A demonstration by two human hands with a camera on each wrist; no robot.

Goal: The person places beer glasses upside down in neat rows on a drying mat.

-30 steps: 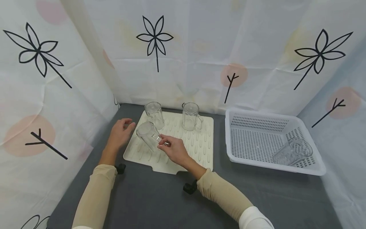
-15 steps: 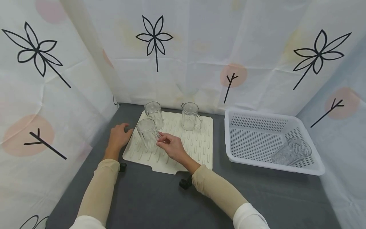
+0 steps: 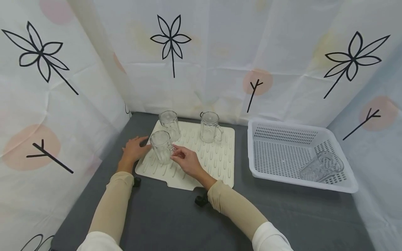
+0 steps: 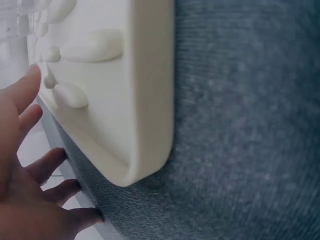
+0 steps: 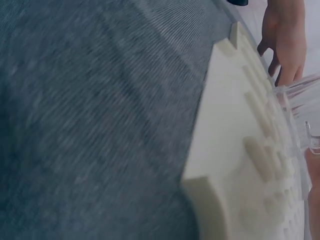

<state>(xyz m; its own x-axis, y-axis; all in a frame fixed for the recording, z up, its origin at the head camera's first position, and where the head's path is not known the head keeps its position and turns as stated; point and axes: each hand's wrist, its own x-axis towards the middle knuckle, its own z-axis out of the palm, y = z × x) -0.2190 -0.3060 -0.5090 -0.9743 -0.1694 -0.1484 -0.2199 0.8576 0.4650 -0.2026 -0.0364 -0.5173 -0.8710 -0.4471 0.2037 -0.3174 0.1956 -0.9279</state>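
In the head view, a clear glass mug stands on the front left of a cream ridged drying mat. My right hand pinches its handle from the right. My left hand is at the mat's left edge, its thumb side close to the mug; whether it touches the glass is unclear. The left wrist view shows the left hand's fingers spread and holding nothing. A second glass mug is just behind the first, and a third glass mug stands at the mat's back right.
On the right of the dark grey table sits a white perforated plastic basket. Another glass mug lies tilted in its right end. White patterned curtains enclose the table's back and sides.
The mug in my right hand has gone from tilted to nearly upright on the mat. My left hand dropped slightly, then moved right toward the mug.
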